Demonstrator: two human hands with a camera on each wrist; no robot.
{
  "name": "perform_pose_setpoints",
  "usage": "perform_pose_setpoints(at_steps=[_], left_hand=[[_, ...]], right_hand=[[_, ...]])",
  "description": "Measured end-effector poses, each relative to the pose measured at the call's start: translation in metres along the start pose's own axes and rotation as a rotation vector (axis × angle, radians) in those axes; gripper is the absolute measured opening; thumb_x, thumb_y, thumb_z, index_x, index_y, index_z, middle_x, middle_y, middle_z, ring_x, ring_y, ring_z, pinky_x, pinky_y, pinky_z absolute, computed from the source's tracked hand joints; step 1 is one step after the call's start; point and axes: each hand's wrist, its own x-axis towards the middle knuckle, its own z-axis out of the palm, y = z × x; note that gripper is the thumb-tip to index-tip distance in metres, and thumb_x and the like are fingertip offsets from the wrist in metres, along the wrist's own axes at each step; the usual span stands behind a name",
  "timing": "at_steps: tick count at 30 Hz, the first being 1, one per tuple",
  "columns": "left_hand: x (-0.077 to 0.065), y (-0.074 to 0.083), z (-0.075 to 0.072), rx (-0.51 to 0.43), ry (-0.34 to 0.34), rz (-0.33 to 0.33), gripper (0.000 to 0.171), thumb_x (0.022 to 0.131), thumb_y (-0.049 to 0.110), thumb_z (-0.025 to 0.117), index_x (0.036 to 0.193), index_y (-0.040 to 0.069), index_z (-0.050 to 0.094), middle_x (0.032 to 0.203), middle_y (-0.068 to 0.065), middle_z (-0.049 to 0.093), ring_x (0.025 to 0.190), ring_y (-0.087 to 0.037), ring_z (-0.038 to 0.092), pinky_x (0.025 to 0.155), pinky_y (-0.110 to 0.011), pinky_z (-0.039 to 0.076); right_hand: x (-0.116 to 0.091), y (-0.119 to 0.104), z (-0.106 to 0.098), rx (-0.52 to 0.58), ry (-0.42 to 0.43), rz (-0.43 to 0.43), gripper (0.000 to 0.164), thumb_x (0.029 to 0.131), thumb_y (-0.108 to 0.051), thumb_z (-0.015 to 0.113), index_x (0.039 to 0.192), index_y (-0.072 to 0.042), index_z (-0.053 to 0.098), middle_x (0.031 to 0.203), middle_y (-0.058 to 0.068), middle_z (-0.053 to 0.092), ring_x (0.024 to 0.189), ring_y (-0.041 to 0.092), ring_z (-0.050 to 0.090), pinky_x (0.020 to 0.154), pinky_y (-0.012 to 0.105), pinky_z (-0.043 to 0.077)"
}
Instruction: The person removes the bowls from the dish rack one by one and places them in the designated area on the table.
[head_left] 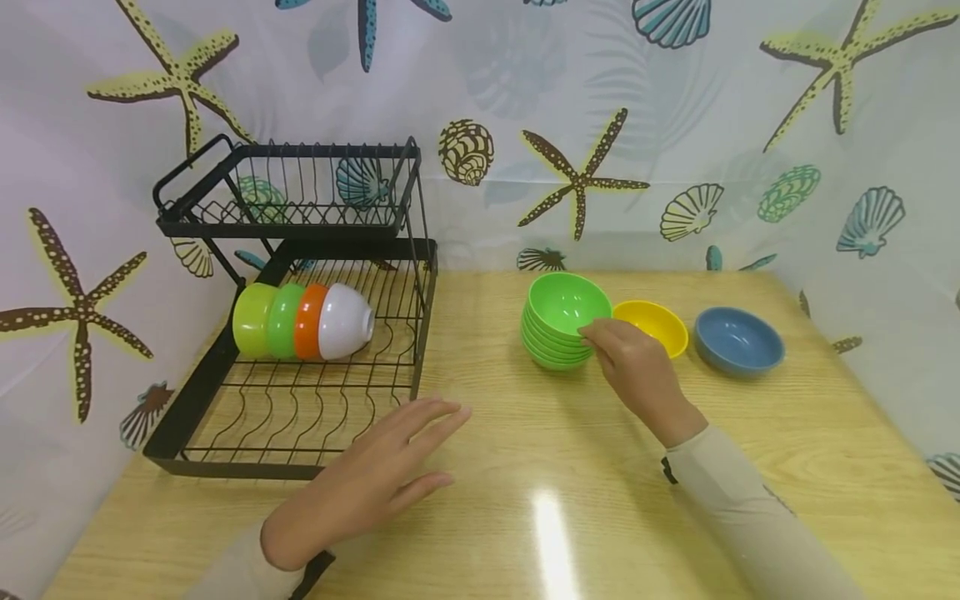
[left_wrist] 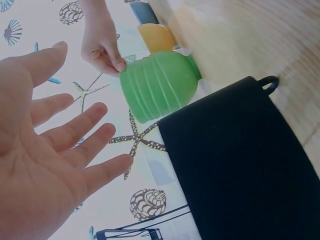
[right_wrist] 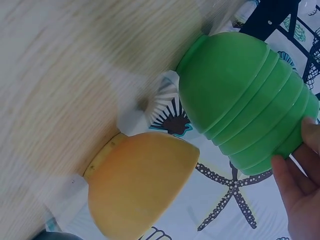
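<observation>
A stack of several green bowls [head_left: 558,310] stands on the table. My right hand [head_left: 637,367] pinches the rim of the top bowl at the stack's right side; the right wrist view has thumb and fingers at that rim [right_wrist: 295,145]. Just right of the stack sits a yellow bowl [head_left: 663,327], then a blue bowl [head_left: 738,342]. My left hand [head_left: 367,475] hovers by the front right corner of a black dish rack [head_left: 232,468], holding nothing. Its fingers [left_wrist: 75,127] are spread and nearly straight in the left wrist view.
The rack's lower tier holds a row of bowls on their sides: yellow-green [head_left: 252,321], green [head_left: 282,321], orange [head_left: 308,321] and white [head_left: 341,321]. Above it is a smaller upper tier [head_left: 285,231]. A sea-patterned curtain [head_left: 495,225] hangs behind the wooden table [head_left: 510,475].
</observation>
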Motion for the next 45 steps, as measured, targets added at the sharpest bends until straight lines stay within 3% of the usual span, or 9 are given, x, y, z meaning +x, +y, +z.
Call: perform_pose_setpoints(at_steps=[15, 21, 28, 37, 43, 45], left_hand=[[0.003, -0.002, -0.007, -0.009, -0.017, -0.025, 0.066, 0.092, 0.032, 0.064, 0.149, 0.017, 0.033, 0.142, -0.009, 0.044, 0.132, -0.024, 0.042, 0.107, -0.043, 0.041], [0.005, -0.002, -0.007, 0.001, 0.010, -0.003, 0.065, 0.092, 0.033, 0.063, 0.148, 0.014, 0.036, 0.141, -0.009, 0.045, 0.131, -0.027, 0.043, 0.106, -0.045, 0.042], [0.007, -0.002, -0.009, 0.030, 0.028, -0.016, 0.063, 0.094, 0.036, 0.061, 0.148, 0.015, 0.037, 0.141, -0.009, 0.046, 0.130, -0.026, 0.045, 0.105, -0.045, 0.043], [0.023, -0.013, -0.028, 0.006, -0.008, -0.193, 0.058, 0.091, 0.026, 0.068, 0.143, 0.014, 0.045, 0.139, -0.009, 0.049, 0.126, -0.027, 0.049, 0.099, -0.042, 0.048], [0.034, -0.030, -0.039, 0.064, 0.050, -0.180, 0.056, 0.089, 0.023, 0.070, 0.139, 0.008, 0.049, 0.135, -0.012, 0.052, 0.124, -0.028, 0.050, 0.100, -0.042, 0.047], [0.036, -0.037, -0.042, 0.075, 0.070, -0.204, 0.056, 0.089, 0.023, 0.070, 0.138, 0.008, 0.049, 0.135, -0.013, 0.052, 0.123, -0.029, 0.051, 0.099, -0.044, 0.048]], right_hand=[[-0.002, -0.003, -0.003, 0.006, -0.069, 0.022, 0.026, 0.083, -0.012, 0.075, 0.104, 0.001, 0.068, 0.102, 0.015, 0.070, 0.108, 0.036, 0.062, 0.091, 0.048, 0.052], [-0.009, -0.007, -0.009, -0.003, -0.143, 0.032, 0.046, 0.081, -0.017, 0.076, 0.121, 0.000, 0.062, 0.121, 0.017, 0.064, 0.121, 0.038, 0.053, 0.099, 0.052, 0.046], [-0.019, -0.015, -0.017, 0.000, -0.298, 0.035, 0.070, 0.085, -0.028, 0.073, 0.142, -0.002, 0.042, 0.147, 0.019, 0.039, 0.136, 0.042, 0.032, 0.108, 0.056, 0.034], [-0.039, -0.023, -0.028, 0.019, -0.321, 0.010, 0.077, 0.085, -0.028, 0.073, 0.147, -0.003, 0.034, 0.151, 0.020, 0.032, 0.139, 0.041, 0.027, 0.114, 0.052, 0.026], [-0.054, -0.033, -0.036, 0.069, -0.397, 0.060, 0.081, 0.086, -0.029, 0.072, 0.151, -0.011, 0.027, 0.153, 0.016, 0.029, 0.141, 0.039, 0.023, 0.111, 0.056, 0.029], [-0.058, -0.035, -0.040, 0.076, -0.426, 0.086, 0.083, 0.087, -0.031, 0.071, 0.153, -0.016, 0.023, 0.155, 0.014, 0.026, 0.142, 0.038, 0.022, 0.109, 0.058, 0.031]])
